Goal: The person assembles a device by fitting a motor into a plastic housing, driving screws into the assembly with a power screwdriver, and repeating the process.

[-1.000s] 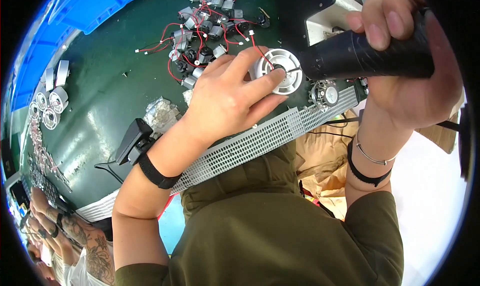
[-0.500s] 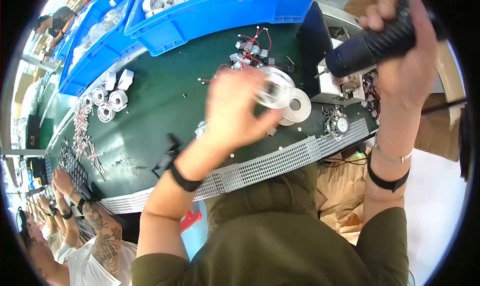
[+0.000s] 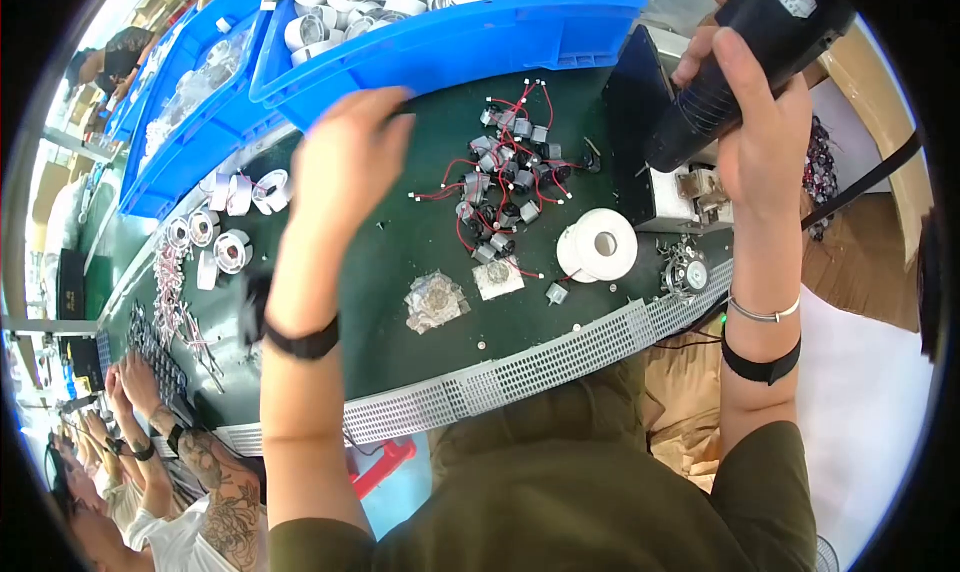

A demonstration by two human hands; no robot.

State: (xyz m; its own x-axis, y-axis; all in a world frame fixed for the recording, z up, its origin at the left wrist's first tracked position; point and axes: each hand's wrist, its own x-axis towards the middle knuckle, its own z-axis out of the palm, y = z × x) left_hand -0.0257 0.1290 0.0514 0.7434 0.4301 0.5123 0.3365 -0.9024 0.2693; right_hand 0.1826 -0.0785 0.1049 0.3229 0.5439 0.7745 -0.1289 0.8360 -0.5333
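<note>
At the top of the frame, a blue plastic crate holds white plastic rings. My left hand hovers just below it, fingers loosely curled, grip empty. At upper right, my right hand grips a black, barrel-shaped heat gun.

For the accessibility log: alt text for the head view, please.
The right hand grips a black heat gun above a green workbench, while the left hand reaches toward a blue bin. Small red-wired motors and a white tape roll lie between.
</note>
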